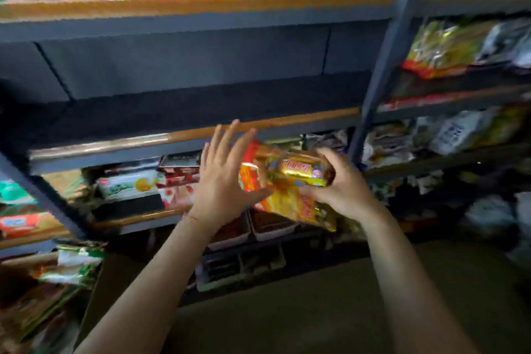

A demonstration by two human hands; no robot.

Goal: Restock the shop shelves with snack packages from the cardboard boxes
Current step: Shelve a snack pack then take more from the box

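Up in front of the shelves, both bare arms reach forward, and the snack packages (287, 181) sit between the two hands, held in the air just below the front edge of the empty shelf (184, 135). The right hand (342, 184) has its grip closed around the right end of the shiny yellow and red packets, thumb on top and fingers curled underneath. The left hand (221, 181) has its grip spread wide, fingers fanned and pointing up; its palm faces the left end of the packets, but the blur hides whether it touches them. That empty shelf is dark, with a wooden strip along its front. Above it, the top shelf (201, 6) carries jars and bright packets, all smeared by motion. Below the hands, a lower shelf (138, 218) holds boxes and packets, among them a white pack with an orange picture (129, 184). To the far right, a second rack (448, 106) is stacked with bagged goods. Near left, green and white bags (74, 264) lie in a heap.
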